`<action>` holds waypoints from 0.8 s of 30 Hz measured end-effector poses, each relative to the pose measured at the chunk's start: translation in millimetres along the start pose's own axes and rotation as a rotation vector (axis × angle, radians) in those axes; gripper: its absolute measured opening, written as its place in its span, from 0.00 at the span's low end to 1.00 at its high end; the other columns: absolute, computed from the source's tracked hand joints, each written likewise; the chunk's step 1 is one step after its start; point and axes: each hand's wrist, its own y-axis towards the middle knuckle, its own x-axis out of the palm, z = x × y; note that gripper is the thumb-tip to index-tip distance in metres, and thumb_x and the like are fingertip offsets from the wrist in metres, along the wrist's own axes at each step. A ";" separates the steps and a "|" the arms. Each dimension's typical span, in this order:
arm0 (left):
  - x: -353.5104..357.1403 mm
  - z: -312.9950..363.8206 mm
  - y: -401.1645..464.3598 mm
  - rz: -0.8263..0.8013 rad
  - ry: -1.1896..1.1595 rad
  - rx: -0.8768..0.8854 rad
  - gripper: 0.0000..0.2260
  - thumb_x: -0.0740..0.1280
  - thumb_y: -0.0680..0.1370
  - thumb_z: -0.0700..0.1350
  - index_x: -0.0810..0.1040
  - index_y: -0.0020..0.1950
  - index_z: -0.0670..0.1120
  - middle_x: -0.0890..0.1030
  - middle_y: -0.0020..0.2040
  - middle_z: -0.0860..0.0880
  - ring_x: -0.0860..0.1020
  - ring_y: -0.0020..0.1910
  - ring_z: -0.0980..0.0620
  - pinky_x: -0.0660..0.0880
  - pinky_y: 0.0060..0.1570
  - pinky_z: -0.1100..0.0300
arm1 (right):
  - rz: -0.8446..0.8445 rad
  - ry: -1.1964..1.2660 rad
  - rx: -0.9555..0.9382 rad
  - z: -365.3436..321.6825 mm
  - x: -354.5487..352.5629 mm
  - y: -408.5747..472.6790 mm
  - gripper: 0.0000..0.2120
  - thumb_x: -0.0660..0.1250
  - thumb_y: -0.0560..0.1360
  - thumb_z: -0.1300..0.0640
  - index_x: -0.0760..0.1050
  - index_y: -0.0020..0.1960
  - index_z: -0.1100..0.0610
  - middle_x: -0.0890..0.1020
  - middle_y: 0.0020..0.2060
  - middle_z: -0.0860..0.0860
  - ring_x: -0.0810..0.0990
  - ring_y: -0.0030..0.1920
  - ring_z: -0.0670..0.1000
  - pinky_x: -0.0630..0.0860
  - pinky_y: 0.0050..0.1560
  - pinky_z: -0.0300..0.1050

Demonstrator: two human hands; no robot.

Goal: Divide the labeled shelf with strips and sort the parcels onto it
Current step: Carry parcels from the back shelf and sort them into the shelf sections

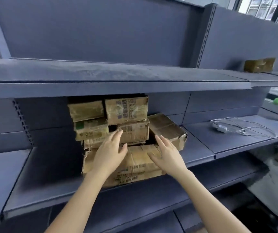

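1. Hard to read stuff first: the print on the parcels is smeared, so no label text is legible. The big bottom box point(134, 167) is partly covered by both hands, and the dark gap behind the tilted box point(168, 130) hides whatever's back there. Both arms are cut off at the bottom edge.
2. The parcels sit stacked on the middle shelf point(34, 179), right in front of the hands. Smaller boxes are piled on top, including one with purple print point(126, 110). One lone box point(259, 65) sits on the upper shelf far right, well away from both hands.
3. Left hand point(111, 152) has fingers straight and spread, reaching to the mid-stack box point(134, 132); can't tell if it's touching. Right hand point(166, 153) is also loose and flat, over the big bottom box's top. Neither grips anything.
4. A white cord point(235, 126) lies on the shelf to the right.
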 end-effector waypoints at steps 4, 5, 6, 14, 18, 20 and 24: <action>4.8 -8.9 -5.8 0.069 0.083 -0.143 0.24 0.57 0.81 0.51 0.57 0.76 0.50 0.58 0.76 0.52 0.58 0.74 0.53 0.61 0.68 0.58 | -0.073 0.011 -0.039 25.5 7.6 24.0 0.37 0.61 0.75 0.39 0.50 0.77 0.53 0.58 0.75 0.52 0.55 0.75 0.52 0.57 0.73 0.48; 7.6 -13.7 -9.9 0.067 0.106 -0.193 0.24 0.57 0.81 0.51 0.57 0.76 0.49 0.59 0.76 0.51 0.59 0.73 0.52 0.62 0.67 0.57 | -0.107 0.002 -0.021 30.1 11.5 26.7 0.39 0.61 0.74 0.38 0.50 0.77 0.53 0.58 0.75 0.53 0.55 0.75 0.53 0.58 0.73 0.49; 10.1 -18.4 -14.6 0.062 0.120 -0.250 0.24 0.57 0.81 0.51 0.58 0.76 0.48 0.60 0.75 0.51 0.60 0.73 0.51 0.63 0.66 0.57 | -0.152 -0.013 0.014 34.4 16.4 27.9 0.41 0.61 0.73 0.35 0.49 0.77 0.53 0.57 0.75 0.54 0.56 0.75 0.55 0.59 0.72 0.51; 34.2 -58.9 -38.7 0.025 0.076 -0.567 0.39 0.65 0.73 0.63 0.53 0.77 0.49 0.49 0.77 0.42 0.52 0.75 0.42 0.64 0.67 0.48 | -0.385 0.063 0.204 59.0 57.1 25.3 0.53 0.63 0.65 0.27 0.41 0.77 0.51 0.61 0.71 0.60 0.66 0.68 0.62 0.71 0.61 0.55; 40.1 -71.3 -40.4 0.055 -0.172 -0.561 0.43 0.70 0.71 0.60 0.51 0.77 0.49 0.60 0.75 0.44 0.61 0.72 0.46 0.64 0.66 0.50 | -0.299 0.142 0.170 63.7 66.6 22.1 0.52 0.63 0.67 0.29 0.42 0.77 0.53 0.64 0.67 0.60 0.71 0.62 0.61 0.75 0.57 0.54; 41.9 -70.2 -43.1 0.065 -0.185 -0.554 0.42 0.70 0.71 0.59 0.54 0.77 0.46 0.61 0.74 0.45 0.61 0.72 0.47 0.63 0.67 0.52 | -0.281 0.174 0.172 63.0 67.9 18.8 0.51 0.63 0.67 0.29 0.44 0.77 0.53 0.63 0.67 0.61 0.74 0.59 0.61 0.76 0.53 0.52; 31.0 -65.4 -58.1 0.122 -0.216 -0.601 0.41 0.72 0.70 0.58 0.56 0.76 0.46 0.61 0.74 0.46 0.61 0.72 0.48 0.62 0.67 0.53 | -0.282 0.150 0.172 44.9 59.4 13.0 0.48 0.64 0.67 0.30 0.50 0.76 0.54 0.64 0.65 0.61 0.73 0.59 0.60 0.76 0.52 0.51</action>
